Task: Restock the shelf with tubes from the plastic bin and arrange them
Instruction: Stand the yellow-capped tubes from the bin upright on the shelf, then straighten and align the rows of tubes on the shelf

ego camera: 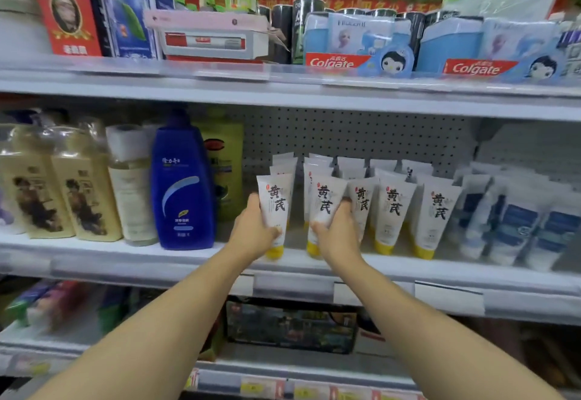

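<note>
White tubes with yellow caps and black characters stand cap-down in rows on the middle shelf (314, 266). My left hand (253, 229) grips the leftmost front tube (276, 203). My right hand (336, 231) grips the tube beside it (325, 203). Both tubes are upright with their caps at the shelf's front edge. More of the same tubes (393, 207) stand to the right and behind. The plastic bin is not in view.
A blue shampoo bottle (182, 189) and yellowish bottles (85, 192) stand left of the tubes. White-and-blue tubes (515, 226) fill the right. Colgate packs (355, 44) sit on the upper shelf. A lower shelf holds boxed goods (292, 327).
</note>
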`<control>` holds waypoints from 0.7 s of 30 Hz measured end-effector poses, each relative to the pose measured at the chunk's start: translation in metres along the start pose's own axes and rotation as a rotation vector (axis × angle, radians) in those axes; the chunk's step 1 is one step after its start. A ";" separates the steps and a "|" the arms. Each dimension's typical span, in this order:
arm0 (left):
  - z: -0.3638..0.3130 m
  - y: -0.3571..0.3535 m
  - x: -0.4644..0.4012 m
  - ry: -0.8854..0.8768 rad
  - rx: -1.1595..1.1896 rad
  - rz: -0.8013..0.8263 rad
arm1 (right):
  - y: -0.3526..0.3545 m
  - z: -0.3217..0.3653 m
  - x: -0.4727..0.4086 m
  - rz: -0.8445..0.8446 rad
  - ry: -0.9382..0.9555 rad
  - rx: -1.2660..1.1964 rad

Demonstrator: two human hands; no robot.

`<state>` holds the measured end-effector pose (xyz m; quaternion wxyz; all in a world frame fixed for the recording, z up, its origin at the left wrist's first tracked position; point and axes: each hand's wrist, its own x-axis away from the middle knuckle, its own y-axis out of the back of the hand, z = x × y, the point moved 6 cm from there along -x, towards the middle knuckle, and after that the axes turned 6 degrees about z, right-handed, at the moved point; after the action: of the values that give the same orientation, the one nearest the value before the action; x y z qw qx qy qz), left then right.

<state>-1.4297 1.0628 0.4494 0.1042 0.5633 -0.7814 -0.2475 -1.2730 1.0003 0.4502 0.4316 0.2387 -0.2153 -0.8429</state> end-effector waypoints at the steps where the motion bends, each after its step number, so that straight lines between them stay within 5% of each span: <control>1: 0.001 -0.004 -0.007 0.017 0.004 -0.004 | -0.003 -0.001 -0.005 0.001 -0.011 0.025; 21: 0.011 -0.026 -0.044 0.069 -0.129 0.021 | -0.035 -0.018 -0.030 0.023 -0.036 0.124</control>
<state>-1.3977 1.1003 0.4316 0.1698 0.5555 -0.7654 -0.2768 -1.2688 1.0411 0.4223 0.4219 0.2473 -0.2773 -0.8270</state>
